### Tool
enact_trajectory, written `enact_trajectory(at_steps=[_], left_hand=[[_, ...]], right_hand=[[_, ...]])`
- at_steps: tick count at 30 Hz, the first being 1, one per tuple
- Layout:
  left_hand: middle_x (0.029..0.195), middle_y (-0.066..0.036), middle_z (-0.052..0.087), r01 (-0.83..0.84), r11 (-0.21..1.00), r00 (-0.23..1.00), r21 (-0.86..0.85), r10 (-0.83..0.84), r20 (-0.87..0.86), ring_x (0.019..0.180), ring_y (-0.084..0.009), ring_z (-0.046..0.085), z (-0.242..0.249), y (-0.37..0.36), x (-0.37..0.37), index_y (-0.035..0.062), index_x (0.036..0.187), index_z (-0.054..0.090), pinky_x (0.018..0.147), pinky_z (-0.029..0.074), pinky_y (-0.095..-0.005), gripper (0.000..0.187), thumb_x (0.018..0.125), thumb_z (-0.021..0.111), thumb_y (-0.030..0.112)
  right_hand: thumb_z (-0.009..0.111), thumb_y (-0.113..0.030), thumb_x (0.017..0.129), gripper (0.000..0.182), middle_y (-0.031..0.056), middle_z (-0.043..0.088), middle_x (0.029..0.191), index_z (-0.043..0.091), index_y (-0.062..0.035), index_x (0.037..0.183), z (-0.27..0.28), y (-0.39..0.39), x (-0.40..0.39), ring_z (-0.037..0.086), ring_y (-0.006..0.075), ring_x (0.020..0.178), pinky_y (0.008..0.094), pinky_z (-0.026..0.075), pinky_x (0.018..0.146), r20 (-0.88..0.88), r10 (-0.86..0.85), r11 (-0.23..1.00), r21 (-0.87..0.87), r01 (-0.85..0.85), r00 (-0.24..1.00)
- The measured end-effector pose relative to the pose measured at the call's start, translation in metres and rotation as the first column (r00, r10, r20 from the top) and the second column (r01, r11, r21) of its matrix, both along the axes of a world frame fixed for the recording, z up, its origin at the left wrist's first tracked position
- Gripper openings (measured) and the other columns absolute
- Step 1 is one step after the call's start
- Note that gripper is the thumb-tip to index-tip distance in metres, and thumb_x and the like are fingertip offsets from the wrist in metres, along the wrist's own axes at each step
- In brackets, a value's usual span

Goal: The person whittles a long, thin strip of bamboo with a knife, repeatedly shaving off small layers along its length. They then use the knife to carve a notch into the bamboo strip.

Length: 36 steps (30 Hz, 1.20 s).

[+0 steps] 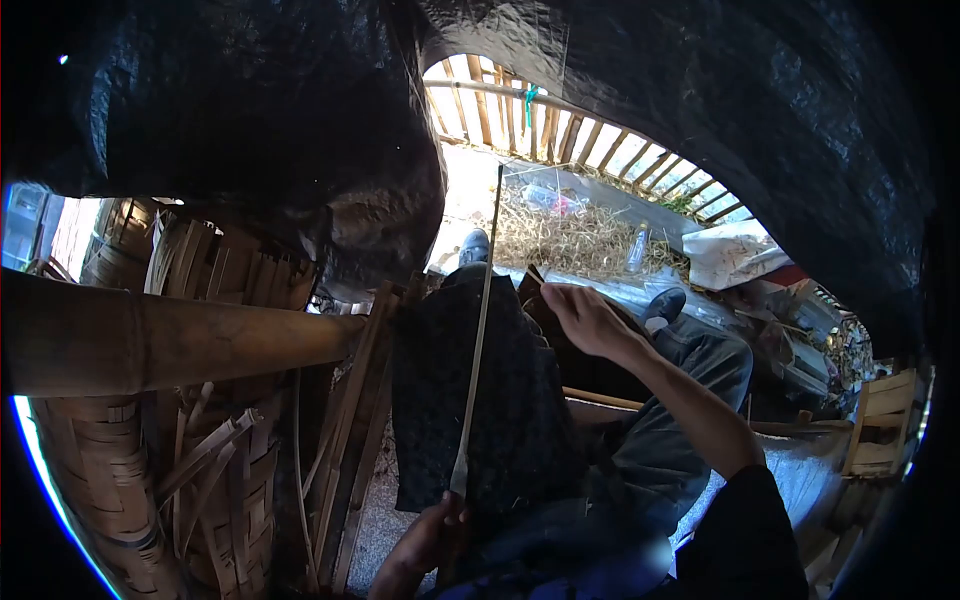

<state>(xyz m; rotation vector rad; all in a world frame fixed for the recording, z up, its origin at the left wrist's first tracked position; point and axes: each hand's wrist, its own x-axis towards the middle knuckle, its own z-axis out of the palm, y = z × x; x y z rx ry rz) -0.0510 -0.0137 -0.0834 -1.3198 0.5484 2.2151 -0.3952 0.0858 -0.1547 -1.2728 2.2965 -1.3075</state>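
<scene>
My left hand (425,540) is closed round the lower end of a long thin strip (480,345), which rises almost upright in front of a dark cloth (430,400) over my lap. To the upper right, my right hand (588,318) has its fingers folded together near my knee. A short thin tip shows just beyond them, but what they hold is too small to make out. The two hands are apart, and the right one does not touch the long strip.
A thick bamboo pole (200,345) juts in from the left above woven baskets (110,470) and split strips. Ahead lie straw (560,240), a plastic bottle (637,248) and a slatted fence (600,140). Dark sheeting (250,100) hangs overhead. A wooden crate (883,425) stands right.
</scene>
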Motion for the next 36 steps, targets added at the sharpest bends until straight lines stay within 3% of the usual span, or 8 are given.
enact_trajectory(at_steps=[2,8,10,13,17,20,29,36], left_hand=[[0.058,0.004,0.039,0.064,0.995,0.998,-0.076,-0.064,0.001,0.048,-0.0085,0.037,0.004,0.001,-0.005,0.0115,0.084,0.048,0.044,0.030,-0.0234,0.043,0.094,0.034,0.051],[0.058,0.004,0.042,0.299,0.851,0.953,-0.431,-0.289,0.090,0.048,-0.0073,0.040,0.017,0.014,-0.015,0.0099,0.086,0.052,0.045,0.033,-0.0231,0.044,0.095,0.033,0.049],[0.061,0.005,0.042,-0.141,0.985,0.988,-0.100,0.147,0.053,0.050,-0.0066,0.039,0.002,0.013,-0.007,0.0104,0.089,0.053,0.046,0.032,-0.0221,0.041,0.095,0.034,0.045],[0.061,0.006,0.036,-0.233,0.963,0.973,0.138,0.229,0.043,0.051,-0.0076,0.031,-0.004,0.007,-0.005,0.0094,0.091,0.053,0.049,0.028,-0.0224,0.040,0.095,0.035,0.045],[0.064,0.006,0.038,-0.227,0.960,0.970,0.165,0.239,-0.055,0.051,-0.0079,0.032,0.002,0.008,-0.008,0.0086,0.092,0.052,0.050,0.030,-0.0223,0.035,0.096,0.037,0.041],[0.066,0.004,0.042,-0.238,0.966,0.969,0.103,0.243,-0.038,0.054,-0.0079,0.035,0.016,0.012,-0.018,0.0073,0.092,0.053,0.053,0.032,-0.0224,0.030,0.096,0.041,0.035],[0.073,-0.009,0.062,-0.007,0.853,0.984,-0.521,-0.088,-0.157,0.048,-0.0131,0.056,0.006,0.014,-0.042,0.0016,0.084,0.051,0.045,0.047,-0.0244,0.023,0.090,0.056,0.023],[0.072,-0.010,0.063,-0.011,0.832,0.997,-0.555,-0.035,-0.072,0.048,-0.0119,0.055,0.008,0.019,-0.048,0.0021,0.083,0.051,0.044,0.046,-0.0231,0.022,0.089,0.057,0.022]], right_hand=[[0.043,-0.027,0.096,0.038,0.0179,0.043,0.050,0.047,0.0017,0.072,0.038,0.011,0.032,0.045,0.0324,0.041,0.0410,0.032,0.044,0.263,0.067,0.983,0.145,-0.109,0.962],[0.047,-0.033,0.093,0.040,0.0162,0.050,0.047,0.050,-0.0001,0.070,0.064,0.036,0.104,0.053,0.0331,0.041,0.0406,0.039,0.039,0.243,0.231,0.888,0.342,-0.307,0.942],[0.047,-0.033,0.093,0.040,0.0156,0.050,0.047,0.050,-0.0002,0.070,0.062,0.041,0.113,0.053,0.0320,0.040,0.0401,0.040,0.039,0.252,0.223,0.893,0.334,-0.301,0.942],[0.047,-0.033,0.093,0.040,0.0146,0.050,0.046,0.049,-0.0004,0.070,0.062,0.044,0.117,0.052,0.0298,0.038,0.0391,0.040,0.038,0.228,0.233,0.900,0.318,-0.298,0.945],[0.047,-0.033,0.093,0.040,0.0139,0.049,0.045,0.049,-0.0010,0.069,0.071,0.041,0.123,0.052,0.0270,0.036,0.0380,0.040,0.037,0.226,0.268,0.881,0.337,-0.333,0.937],[0.047,-0.032,0.093,0.040,0.0131,0.048,0.044,0.049,-0.0013,0.068,0.082,0.039,0.127,0.051,0.0267,0.036,0.0378,0.039,0.037,0.242,0.289,0.873,0.331,-0.359,0.926],[0.046,-0.034,0.093,0.041,0.0144,0.048,0.045,0.049,-0.0016,0.068,0.051,0.041,0.115,0.051,0.0293,0.038,0.0393,0.038,0.039,0.240,0.270,0.893,0.300,-0.336,0.932],[0.045,-0.036,0.093,0.044,0.0142,0.047,0.045,0.049,-0.0035,0.064,0.032,0.050,0.121,0.051,0.0308,0.039,0.0391,0.039,0.040,0.296,0.288,0.890,0.267,-0.368,0.911]])
